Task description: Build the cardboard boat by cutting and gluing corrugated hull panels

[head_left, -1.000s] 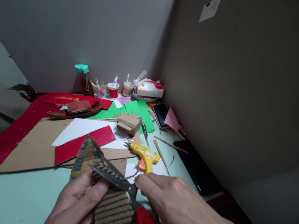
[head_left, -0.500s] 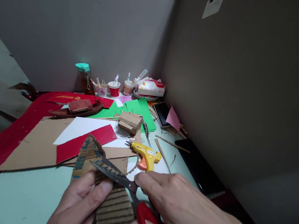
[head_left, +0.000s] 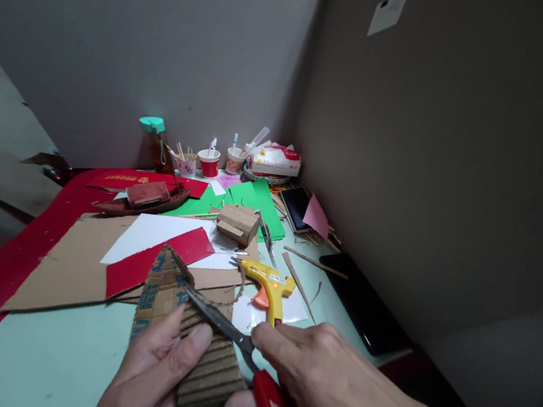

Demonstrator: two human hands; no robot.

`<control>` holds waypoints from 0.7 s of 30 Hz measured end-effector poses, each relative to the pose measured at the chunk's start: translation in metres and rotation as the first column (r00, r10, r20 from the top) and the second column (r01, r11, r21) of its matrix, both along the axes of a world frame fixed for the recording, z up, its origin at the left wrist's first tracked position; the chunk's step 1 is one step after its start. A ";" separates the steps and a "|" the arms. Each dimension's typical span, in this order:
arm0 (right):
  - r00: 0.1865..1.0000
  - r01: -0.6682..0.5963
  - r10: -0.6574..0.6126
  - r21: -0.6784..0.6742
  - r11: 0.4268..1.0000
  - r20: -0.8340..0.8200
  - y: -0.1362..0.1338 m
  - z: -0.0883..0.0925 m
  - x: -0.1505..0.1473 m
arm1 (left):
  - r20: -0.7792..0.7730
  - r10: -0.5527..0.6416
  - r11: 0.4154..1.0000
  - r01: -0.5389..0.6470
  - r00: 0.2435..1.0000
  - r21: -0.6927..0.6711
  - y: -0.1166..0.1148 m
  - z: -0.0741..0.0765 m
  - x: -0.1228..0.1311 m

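A curved piece of corrugated cardboard (head_left: 213, 372), with blue print near its pointed far end, is held by my left hand (head_left: 154, 369), thumb on its ribbed face. Red-handled scissors (head_left: 268, 405) are gripped in my right hand (head_left: 323, 372). Their blades lie together along the cardboard's right edge, just beyond my left thumb. A thin curled strip of cardboard shows beside the blades. Past the hands, a yellow glue gun (head_left: 268, 280) rests on the table.
A small cardboard block (head_left: 238, 224) and a model boat (head_left: 145, 199) stand behind. Red card (head_left: 160, 260) lies on cardboard sheets (head_left: 57, 271). Cups with pens (head_left: 207, 164), a bottle (head_left: 155, 147) and a tissue pack (head_left: 275, 160) line the wall. A black tablet-like slab (head_left: 363, 304) lies right.
The scissor blades, apart before, have closed along the cardboard's edge. Both hands and the cardboard have shifted slightly to the right in view.
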State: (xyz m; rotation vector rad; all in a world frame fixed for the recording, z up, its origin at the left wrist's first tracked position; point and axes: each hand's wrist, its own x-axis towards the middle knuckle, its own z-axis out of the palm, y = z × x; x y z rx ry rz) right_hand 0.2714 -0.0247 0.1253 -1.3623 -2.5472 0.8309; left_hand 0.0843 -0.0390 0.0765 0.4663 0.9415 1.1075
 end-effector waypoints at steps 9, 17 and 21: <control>1.000 0.004 -0.004 -0.007 1.000 0.011 -0.003 0.010 -0.002 | 0.000 0.004 1.000 -0.004 1.000 -0.024 -0.001 -0.001 0.003; 0.996 0.034 -0.026 -0.089 0.996 0.083 0.000 0.010 -0.007 | -0.087 0.026 0.999 -0.030 0.996 -0.046 -0.001 0.008 0.008; 0.993 0.035 -0.027 -0.069 0.997 0.115 -0.003 0.013 -0.008 | -0.119 0.017 0.998 -0.024 0.993 -0.053 -0.002 0.011 0.009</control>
